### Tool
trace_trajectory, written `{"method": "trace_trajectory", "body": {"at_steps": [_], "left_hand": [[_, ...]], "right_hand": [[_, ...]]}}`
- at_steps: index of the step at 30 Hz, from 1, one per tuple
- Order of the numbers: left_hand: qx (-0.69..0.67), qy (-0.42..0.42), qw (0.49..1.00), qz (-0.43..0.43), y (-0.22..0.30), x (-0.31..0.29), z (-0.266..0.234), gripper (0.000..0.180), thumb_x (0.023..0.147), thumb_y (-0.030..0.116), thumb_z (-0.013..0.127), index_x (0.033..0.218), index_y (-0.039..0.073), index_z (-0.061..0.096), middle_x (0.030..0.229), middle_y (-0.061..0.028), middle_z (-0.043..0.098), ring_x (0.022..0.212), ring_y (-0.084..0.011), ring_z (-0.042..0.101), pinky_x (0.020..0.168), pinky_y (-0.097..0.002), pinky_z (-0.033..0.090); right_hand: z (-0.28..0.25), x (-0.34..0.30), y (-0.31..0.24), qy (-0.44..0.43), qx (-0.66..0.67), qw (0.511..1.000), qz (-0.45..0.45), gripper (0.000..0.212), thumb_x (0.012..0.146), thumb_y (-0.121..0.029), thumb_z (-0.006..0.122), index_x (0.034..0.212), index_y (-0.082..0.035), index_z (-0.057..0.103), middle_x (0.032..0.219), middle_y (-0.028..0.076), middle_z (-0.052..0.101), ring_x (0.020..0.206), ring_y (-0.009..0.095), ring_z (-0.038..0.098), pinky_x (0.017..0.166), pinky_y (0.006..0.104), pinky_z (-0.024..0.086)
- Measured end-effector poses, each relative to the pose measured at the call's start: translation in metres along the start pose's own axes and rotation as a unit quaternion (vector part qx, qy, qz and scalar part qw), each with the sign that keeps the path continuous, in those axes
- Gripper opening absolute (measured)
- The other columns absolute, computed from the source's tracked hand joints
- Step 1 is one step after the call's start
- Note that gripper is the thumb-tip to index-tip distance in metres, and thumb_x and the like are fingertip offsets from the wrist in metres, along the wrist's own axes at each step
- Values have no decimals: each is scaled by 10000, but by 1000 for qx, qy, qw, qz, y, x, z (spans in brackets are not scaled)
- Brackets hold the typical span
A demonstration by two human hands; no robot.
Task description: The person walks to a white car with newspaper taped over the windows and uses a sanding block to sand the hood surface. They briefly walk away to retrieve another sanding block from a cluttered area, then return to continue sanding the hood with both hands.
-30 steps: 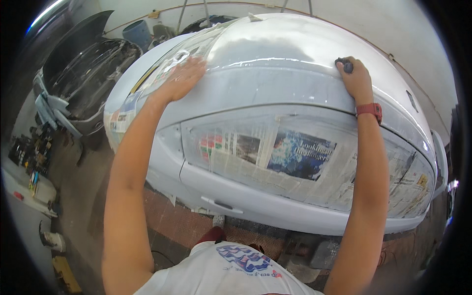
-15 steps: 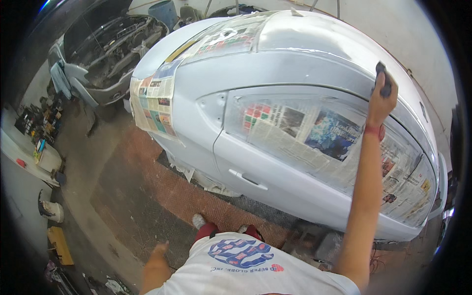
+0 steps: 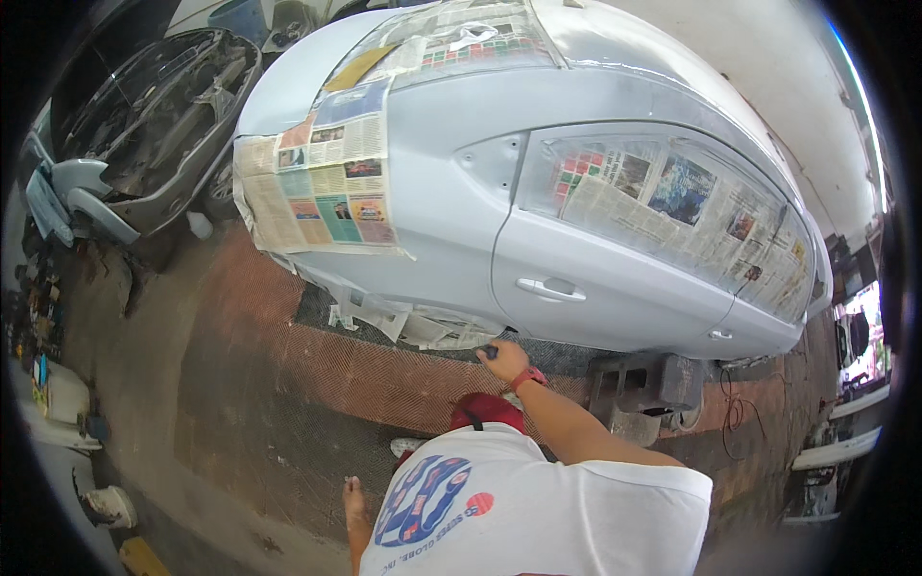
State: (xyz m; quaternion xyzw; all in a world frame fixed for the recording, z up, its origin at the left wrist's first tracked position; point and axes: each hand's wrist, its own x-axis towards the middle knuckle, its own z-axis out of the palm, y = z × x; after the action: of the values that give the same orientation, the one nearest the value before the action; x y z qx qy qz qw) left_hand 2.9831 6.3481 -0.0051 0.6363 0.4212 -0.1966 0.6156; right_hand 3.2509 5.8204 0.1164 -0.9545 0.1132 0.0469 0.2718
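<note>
My right hand (image 3: 507,363) is closed around a small black block (image 3: 491,352), most of it hidden by the fingers. It is held low in front of me, beside the lower edge of a pale grey-white car (image 3: 442,211); whether it touches the car I cannot tell. Newspaper (image 3: 663,187) covers the side window, and more newspaper sheets (image 3: 331,182) are taped over the rear corner. Nearest to my right hand are crumpled masking sheets (image 3: 442,329) along the car's lower edge. My left hand (image 3: 354,497) hangs at my side over the floor, fingers loosely extended, apparently holding nothing.
Grey hollow blocks (image 3: 648,384) stand on the floor to the right, near a red cord (image 3: 735,418). A partly dismantled car (image 3: 163,134) is at the far left. Patterned matting (image 3: 384,384) lies beside the white car. Shelves of clutter line the left edge.
My right hand came down from the car's roof edge to waist level, still holding the black block. The view shifted toward the car's rear corner, and my left hand appears farther right.
</note>
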Motion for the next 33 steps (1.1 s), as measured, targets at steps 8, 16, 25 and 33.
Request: {"method": "trace_trajectory", "body": {"at_steps": [8,16,25,33], "left_hand": [[122,41,990,-48,15,33,-166,627,1143,472,559,1541,-12,556,1506,-213,628,1401,-366,571,1187,-463,429],[-43,97,976,-191,63,61,-267,665,1137,474,568,1597,-1,497,1585,-210,570,1476,-364,522,1219,-474,410],[-162,242,943,-164,245,170,-414,689,1134,465,579,1634,6,463,1653,-209,523,1535,-356,488,1245,-476,396],[-339,275,870,-228,280,263,-561,668,1146,474,531,1619,5,491,1655,-191,528,1544,-352,475,1263,-479,361]], "right_hand": [[47,-106,20,-204,-134,918,313,644,849,-575,783,1256,-77,820,1296,219,777,1220,417,737,1050,485,587],[149,-13,-163,-311,-280,842,339,703,879,-640,775,1387,-156,772,1433,122,742,1297,322,719,1050,423,576],[396,285,-597,-399,-162,894,-126,879,744,-707,891,1313,-44,790,1303,234,774,1204,322,755,1035,465,568],[514,315,-1107,-386,-149,821,-394,392,813,-364,908,888,6,805,756,108,781,692,237,760,668,402,585]]}}
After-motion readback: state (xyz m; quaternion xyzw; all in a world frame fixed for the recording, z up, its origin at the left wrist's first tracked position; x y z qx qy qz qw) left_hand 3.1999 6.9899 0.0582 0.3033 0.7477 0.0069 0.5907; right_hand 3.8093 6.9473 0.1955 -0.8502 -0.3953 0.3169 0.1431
